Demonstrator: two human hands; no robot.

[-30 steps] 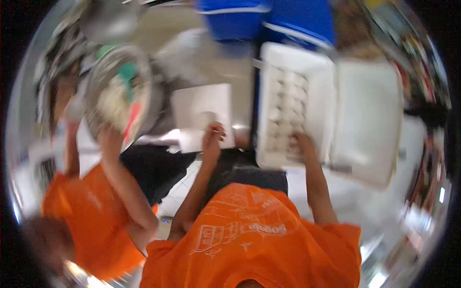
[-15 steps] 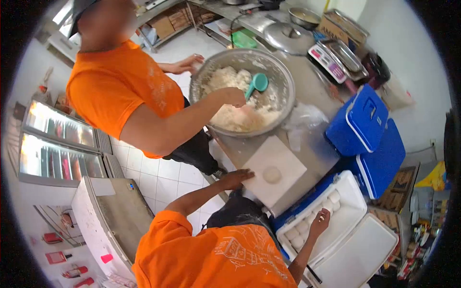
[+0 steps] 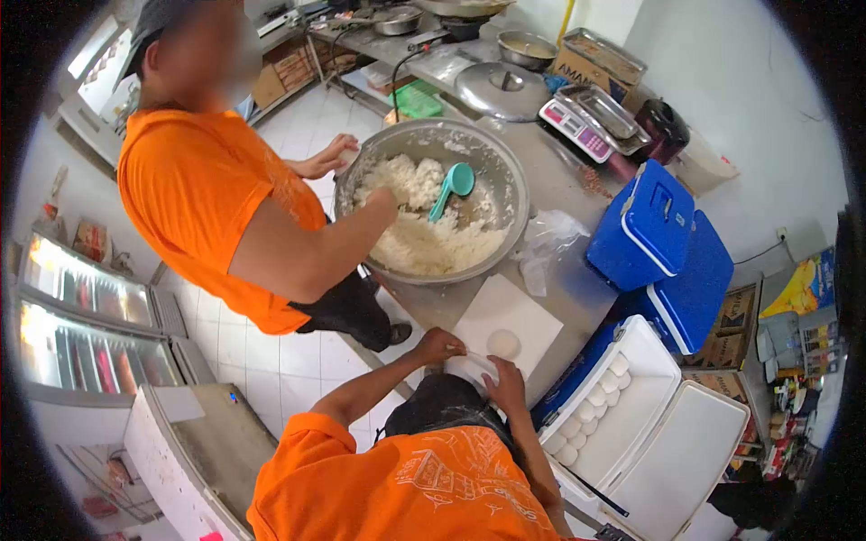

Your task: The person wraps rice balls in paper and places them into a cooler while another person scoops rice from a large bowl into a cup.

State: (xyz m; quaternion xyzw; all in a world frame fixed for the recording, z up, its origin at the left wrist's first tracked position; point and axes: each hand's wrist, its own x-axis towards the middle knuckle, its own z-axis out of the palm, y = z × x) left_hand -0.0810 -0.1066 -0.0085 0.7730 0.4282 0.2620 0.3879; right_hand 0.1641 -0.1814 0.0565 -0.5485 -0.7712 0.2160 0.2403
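A square white sheet (image 3: 541, 325) lies on the metal table with a round white rice-like patty (image 3: 503, 343) on it. At the sheet's near edge, my left hand (image 3: 442, 345) pinches a thin white sheet edge (image 3: 471, 362). My right hand (image 3: 507, 383) closes on the other end of that edge, close to the patty. To the right stands an open white-lined cooler (image 3: 645, 410), where several round white pieces (image 3: 588, 412) sit in rows along one side. Fingertips of both hands are partly hidden.
A large metal basin (image 3: 519, 207) of white rice-like food holds a teal scoop (image 3: 461, 179). A co-worker's hand (image 3: 383, 200) reaches into it. Blue cooler parts (image 3: 645, 221), a plastic bag (image 3: 550, 236), a scale (image 3: 577, 126) and a pot lid (image 3: 502, 90) surround the work area.
My right hand has left the cooler and come to the near edge of the white sheet. My left hand now pinches a thin sheet edge. The camera view has shifted slightly.
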